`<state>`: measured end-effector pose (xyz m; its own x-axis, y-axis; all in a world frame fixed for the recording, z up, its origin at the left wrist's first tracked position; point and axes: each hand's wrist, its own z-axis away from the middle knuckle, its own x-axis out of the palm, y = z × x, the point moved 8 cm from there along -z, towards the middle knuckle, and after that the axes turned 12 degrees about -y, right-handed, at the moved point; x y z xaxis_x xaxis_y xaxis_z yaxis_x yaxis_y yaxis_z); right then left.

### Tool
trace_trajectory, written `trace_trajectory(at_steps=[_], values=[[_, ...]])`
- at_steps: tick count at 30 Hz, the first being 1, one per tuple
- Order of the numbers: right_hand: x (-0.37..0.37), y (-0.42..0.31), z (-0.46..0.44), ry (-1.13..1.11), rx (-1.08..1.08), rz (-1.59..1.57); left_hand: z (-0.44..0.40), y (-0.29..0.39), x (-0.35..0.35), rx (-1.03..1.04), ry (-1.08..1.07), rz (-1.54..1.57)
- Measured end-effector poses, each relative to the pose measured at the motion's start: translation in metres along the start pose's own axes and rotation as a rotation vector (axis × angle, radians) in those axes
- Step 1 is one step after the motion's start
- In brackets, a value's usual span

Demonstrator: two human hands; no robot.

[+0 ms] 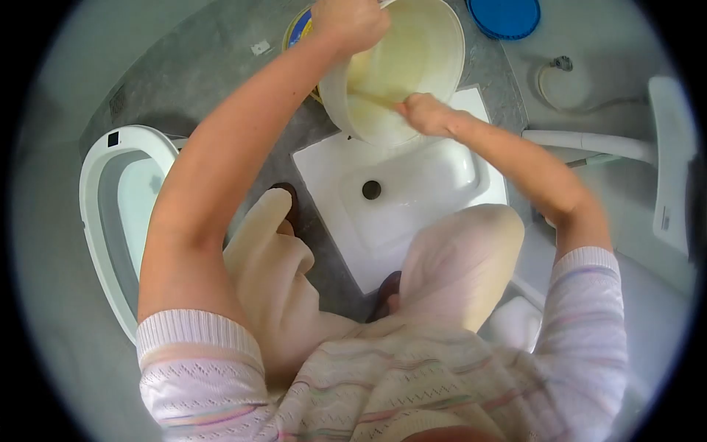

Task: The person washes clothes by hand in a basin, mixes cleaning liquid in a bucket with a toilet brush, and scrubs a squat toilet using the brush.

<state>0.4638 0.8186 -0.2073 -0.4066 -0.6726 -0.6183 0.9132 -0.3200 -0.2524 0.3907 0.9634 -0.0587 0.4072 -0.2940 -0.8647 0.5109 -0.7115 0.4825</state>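
Observation:
A large whitish bucket (pixel 449 44) is tilted with its mouth toward me, over the far edge of a white floor basin (pixel 331 177). My left hand (pixel 352 26) is closed at the bucket's upper left side, seemingly on its rim; the fingertips are hidden. Inside the bucket's mouth, my right hand (pixel 427 115) is closed around a thin tan stick (pixel 374 98), blurred by motion. The stick's far end lies against the inner left wall, and what it ends in cannot be made out. Pale yellowish patches show on the bucket's inside.
Behind the bucket stands a container with a yellow and blue label (pixel 300 28). A blue round basin (pixel 505 15) is at the upper right, near a coiled hose (pixel 543 82). On the left leans a white oval tub (pixel 94 199). The floor basin has a dark drain hole (pixel 371 190).

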Motion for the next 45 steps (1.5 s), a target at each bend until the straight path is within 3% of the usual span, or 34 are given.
trace_trajectory(at_steps=[2, 4, 6, 8, 9, 11, 13, 16, 19, 23, 26, 28, 29, 30, 31, 34, 37, 39, 41, 43, 45], values=[[0.002, -0.023, 0.042, -0.228, 0.201, -0.643, 0.002, 0.002, -0.008, -0.098, -0.101, 0.077], [0.026, -0.022, 0.085, -0.312, 0.092, -0.765, 0.001, -0.004, -0.008, -0.096, -0.149, 0.123], [0.049, 0.027, 0.109, -0.05, 0.11, -0.577, -0.001, -0.008, -0.002, 0.006, -0.148, 0.14], [0.036, 0.1, 0.082, 0.217, -0.017, -0.053, 0.001, 0.0, -0.003, -0.02, -0.161, 0.096], [0.004, 0.103, 0.076, -0.037, 0.286, 0.056, 0.002, 0.009, -0.004, -0.025, -0.165, 0.073], [-0.032, 0.073, 0.068, -0.015, 0.356, 0.033, 0.009, 0.025, -0.007, -0.001, -0.158, 0.057], [-0.006, 0.066, 0.039, -0.063, 0.221, 0.044, 0.007, 0.029, -0.006, 0.046, -0.142, 0.057], [0.037, 0.039, 0.064, -0.175, 0.218, -0.017, 0.006, 0.017, 0.005, 0.07, -0.123, 0.094], [-0.011, 0.039, 0.062, -0.163, 0.226, 0.149, -0.001, 0.019, 0.011, 0.051, -0.144, 0.103], [-0.095, 0.086, 0.034, 0.121, 0.346, 0.334, 0.005, 0.039, 0.004, 0.05, -0.139, 0.053], [-0.069, 0.11, 0.042, 0.05, 0.432, 0.206, 0.006, 0.044, 0.012, 0.093, -0.154, 0.023], [-0.01, 0.102, 0.047, -0.057, 0.288, 0.078, -0.001, 0.042, 0.015, 0.105, -0.161, 0.022], [0.029, 0.099, 0.048, 0.018, 0.111, 0.117, -0.002, 0.043, 0.015, 0.096, -0.16, 0.038], [0.069, 0.1, 0.052, -0.015, 0.188, -0.062, -0.002, 0.044, 0.016, 0.091, -0.159, 0.052], [0.079, 0.062, 0.097, -0.039, 0.304, -0.632, -0.004, 0.043, 0.016, 0.082, -0.144, 0.039], [0.09, 0.076, 0.122, 0.281, 0.155, -0.319, -0.007, 0.04, 0.015, 0.086, -0.123, 0.01], [0.021, 0.149, 0.128, 0.129, 0.345, -0.083, -0.012, 0.051, 0.017, 0.097, -0.131, -0.009], [0.008, 0.153, 0.13, 0.097, 0.397, 0.016, -0.011, 0.057, 0.017, 0.071, -0.128, -0.033], [0.062, 0.119, 0.143, 0.015, 0.264, -0.056, -0.013, 0.06, 0.018, 0.081, -0.151, -0.011], [0.09, 0.077, 0.165, -0.054, 0.311, -0.401, -0.013, 0.061, 0.02, 0.091, -0.157, -0.006], [0.077, 0.106, 0.165, -0.011, 0.369, -0.305, -0.015, 0.067, 0.025, 0.149, -0.158, -0.012]])
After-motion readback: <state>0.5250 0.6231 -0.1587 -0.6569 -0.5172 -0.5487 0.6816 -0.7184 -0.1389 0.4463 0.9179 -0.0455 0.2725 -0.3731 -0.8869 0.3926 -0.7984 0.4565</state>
